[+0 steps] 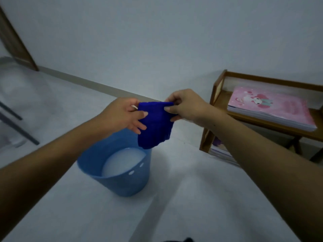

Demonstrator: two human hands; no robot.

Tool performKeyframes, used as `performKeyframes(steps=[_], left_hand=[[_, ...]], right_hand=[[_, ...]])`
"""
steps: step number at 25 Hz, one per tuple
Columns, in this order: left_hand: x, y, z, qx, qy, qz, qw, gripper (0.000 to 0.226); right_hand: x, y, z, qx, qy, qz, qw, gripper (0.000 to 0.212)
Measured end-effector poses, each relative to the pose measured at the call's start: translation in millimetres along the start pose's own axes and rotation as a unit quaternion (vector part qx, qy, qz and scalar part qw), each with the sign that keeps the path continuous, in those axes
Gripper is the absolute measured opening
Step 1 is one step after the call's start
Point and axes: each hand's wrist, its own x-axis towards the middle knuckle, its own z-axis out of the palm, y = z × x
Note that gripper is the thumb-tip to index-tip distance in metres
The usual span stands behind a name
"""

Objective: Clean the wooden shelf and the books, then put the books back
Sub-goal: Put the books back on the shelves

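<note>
A dark blue cloth (154,126) hangs between both my hands, above a light blue bucket (111,182). My left hand (127,115) pinches its left upper corner and my right hand (187,106) pinches the right upper corner. The wooden shelf (244,117) stands low on the floor at the right, against the wall. A pink book (272,109) lies flat on its upper board. More books (222,152) lie on the lower level, partly hidden by my right forearm.
The bucket holds milky white water (122,161) and stands on the pale floor just in front of me. Dark chair legs (15,123) stand at the far left. A wooden door frame (15,37) rises at the upper left.
</note>
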Motion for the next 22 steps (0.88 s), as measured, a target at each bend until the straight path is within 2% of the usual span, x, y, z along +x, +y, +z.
performKeyframes(steps=[2,5,6,9,12,14,16,18,22], left_hand=[[-17,-12,-19,0.034,0.075,0.019,0.996,0.013],[-44,-60,-26,0.199,0.164,0.051,0.965,0.001],[-55,-78,-20,0.239,0.176,0.063,0.953,0.005],[-89,-123,13,0.228,0.156,0.124,0.953,0.013],[-113,-153,41,0.289,0.124,0.195,0.929,0.026],[-120,-165,51,0.340,0.095,0.186,0.917,0.034],[-123,-172,55,0.405,0.074,0.181,0.893,0.042],[-119,-171,57,0.456,0.073,0.190,0.866,0.048],[-115,-147,65,0.440,0.103,0.171,0.876,0.035]], right_hand=[[10,-11,25,0.015,0.002,-0.047,0.999,0.010],[11,7,68,0.037,-0.037,-0.097,0.994,0.014],[6,21,79,0.022,-0.044,-0.107,0.993,0.015],[-19,64,103,-0.053,-0.049,-0.143,0.987,0.012],[-45,92,107,-0.145,-0.093,-0.202,0.964,0.016],[-56,101,105,-0.229,-0.128,-0.223,0.939,0.022],[-61,104,106,-0.286,-0.154,-0.218,0.920,0.032],[-64,104,104,-0.311,-0.166,-0.191,0.916,0.043],[-77,104,83,-0.333,-0.134,-0.134,0.924,0.042]])
